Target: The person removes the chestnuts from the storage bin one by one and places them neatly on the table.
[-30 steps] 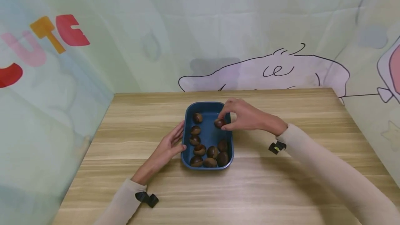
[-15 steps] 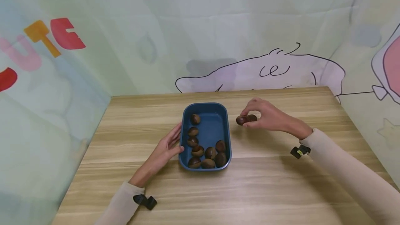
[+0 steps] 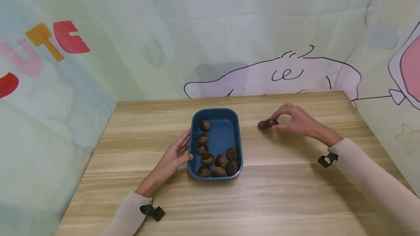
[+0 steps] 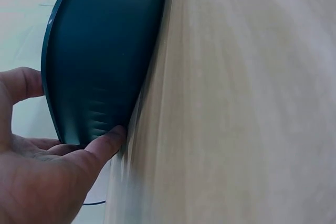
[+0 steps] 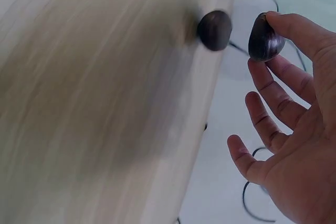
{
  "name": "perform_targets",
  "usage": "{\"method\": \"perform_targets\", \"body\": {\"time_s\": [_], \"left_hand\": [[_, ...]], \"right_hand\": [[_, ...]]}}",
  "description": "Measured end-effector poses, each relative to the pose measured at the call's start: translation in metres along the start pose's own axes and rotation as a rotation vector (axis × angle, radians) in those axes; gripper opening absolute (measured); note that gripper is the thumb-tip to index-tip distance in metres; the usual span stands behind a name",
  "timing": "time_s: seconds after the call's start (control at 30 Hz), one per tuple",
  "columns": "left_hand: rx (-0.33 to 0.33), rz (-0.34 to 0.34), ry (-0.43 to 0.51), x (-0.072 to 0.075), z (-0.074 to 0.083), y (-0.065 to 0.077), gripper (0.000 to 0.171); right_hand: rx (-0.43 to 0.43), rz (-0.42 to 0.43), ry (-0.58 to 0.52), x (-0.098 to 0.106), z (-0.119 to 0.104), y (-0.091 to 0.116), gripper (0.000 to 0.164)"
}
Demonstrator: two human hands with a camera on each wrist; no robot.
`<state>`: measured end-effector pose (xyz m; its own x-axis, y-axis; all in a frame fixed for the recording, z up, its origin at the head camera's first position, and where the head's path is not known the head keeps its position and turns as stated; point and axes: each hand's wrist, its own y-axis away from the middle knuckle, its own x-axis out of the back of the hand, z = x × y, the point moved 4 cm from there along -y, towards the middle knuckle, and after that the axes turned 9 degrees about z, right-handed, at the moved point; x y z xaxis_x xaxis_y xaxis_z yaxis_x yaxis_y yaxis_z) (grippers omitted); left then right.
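Observation:
Between the thumb and fingertips of my right hand [image 3: 296,121] a shiny dark brown chestnut [image 5: 264,39] is pinched, to the right of the blue tray [image 3: 214,110]. Another chestnut [image 3: 263,125] lies on the table just left of the held one, overlapping it in the head view; the right wrist view shows it as a separate chestnut [image 5: 215,30]. My left hand [image 3: 167,165] rests against the tray's left outer side, its thumb at the rim and fingers spread along the wall [image 4: 100,61]. Several chestnuts [image 3: 220,160] sit inside, along the left side and near end.
The wood-grain table [image 3: 275,192] ends at the back against a printed cloth backdrop [image 3: 210,46]. A second cloth with coloured letters hangs on the left. Dark cords [image 5: 245,203] show beyond the table edge in the right wrist view.
My right hand lifted a chestnut from the tray's right part and carried it rightward, past the chestnut on the table. The left hand stays at the tray.

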<state>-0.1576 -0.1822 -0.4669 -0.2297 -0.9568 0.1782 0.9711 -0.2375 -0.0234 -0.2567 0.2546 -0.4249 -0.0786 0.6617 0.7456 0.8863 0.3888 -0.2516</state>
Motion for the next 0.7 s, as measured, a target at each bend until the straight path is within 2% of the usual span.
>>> {"method": "perform_targets", "body": {"time_s": [0.3, 0.53, 0.7], "left_hand": [[-0.002, 0.001, -0.005, 0.000, -0.002, 0.000, 0.088], [-0.003, -0.001, -0.001, 0.000, -0.001, 0.000, 0.087], [-0.008, -0.002, 0.002, 0.000, 0.000, 0.000, 0.087]], "right_hand": [[-0.046, 0.009, 0.007, 0.004, 0.022, 0.006, 0.027], [-0.091, -0.011, -0.001, -0.001, 0.033, 0.010, 0.029], [-0.092, -0.024, 0.006, -0.005, 0.039, 0.013, 0.029]]}}
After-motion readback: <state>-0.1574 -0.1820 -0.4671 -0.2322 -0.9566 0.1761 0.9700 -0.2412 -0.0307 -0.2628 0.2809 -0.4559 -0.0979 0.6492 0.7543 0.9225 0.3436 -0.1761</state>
